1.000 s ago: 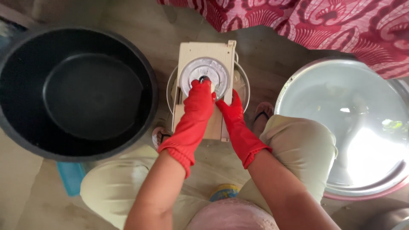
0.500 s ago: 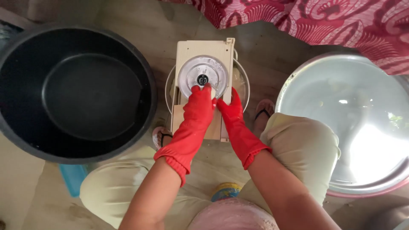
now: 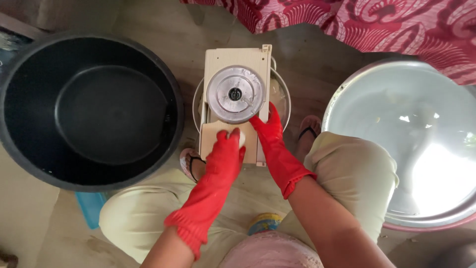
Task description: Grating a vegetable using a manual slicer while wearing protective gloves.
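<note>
A cream slicer board (image 3: pixel 236 59) with a round metal blade disc (image 3: pixel 235 94) lies across a small steel bowl (image 3: pixel 280 94) on the floor. My left hand (image 3: pixel 224 149), in a red rubber glove, presses a small pale piece (image 3: pixel 237 136) against the board's near end, just below the disc. My right hand (image 3: pixel 267 129), also gloved in red, grips the board's right edge beside the disc and steadies it.
A large black tub (image 3: pixel 89 109) with dark water stands at the left. A wide steel basin (image 3: pixel 406 139) of water sits at the right. Red patterned cloth (image 3: pixel 377 25) hangs at the top. My knees and sandalled feet flank the slicer.
My left hand has slid back toward me, off the disc and down to the board's near end, still with the pale piece. The right hand stays on the board's edge.
</note>
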